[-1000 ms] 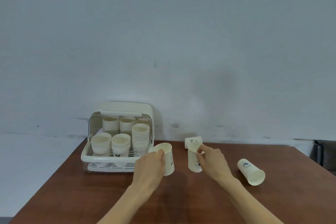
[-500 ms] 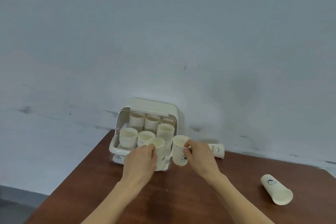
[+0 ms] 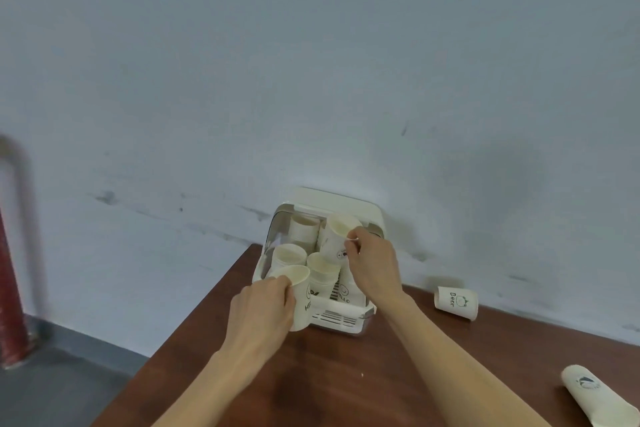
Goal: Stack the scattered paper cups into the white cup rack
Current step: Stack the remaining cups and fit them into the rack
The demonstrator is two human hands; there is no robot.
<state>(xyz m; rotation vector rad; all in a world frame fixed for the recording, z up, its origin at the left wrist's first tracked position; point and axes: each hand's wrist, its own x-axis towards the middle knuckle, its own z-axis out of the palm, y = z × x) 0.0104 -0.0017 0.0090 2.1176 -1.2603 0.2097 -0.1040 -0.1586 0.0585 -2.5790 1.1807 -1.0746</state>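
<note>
Two cups gripped, one in each of the hands: right hand [image 3: 372,262] cup [image 3: 336,236] over rack [image 3: 341,317]; lower straight onto a stack.

My left hand [image 3: 261,308] is covering most of the cup [image 3: 300,295] I'm gripping, so its print is reading only partly. My right hand [image 3: 372,263] is hiding the rack's [image 3: 341,317] right-hand stacks. The lying cup [image 3: 601,399] is getting cut off by the picture's right edge.

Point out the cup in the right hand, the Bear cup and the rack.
cup in the right hand [image 3: 333,241]: head view, side wall below rim.
Bear cup [image 3: 456,302]: head view, printed side.
white cup rack [image 3: 337,317]: head view, slotted front wall.
</note>
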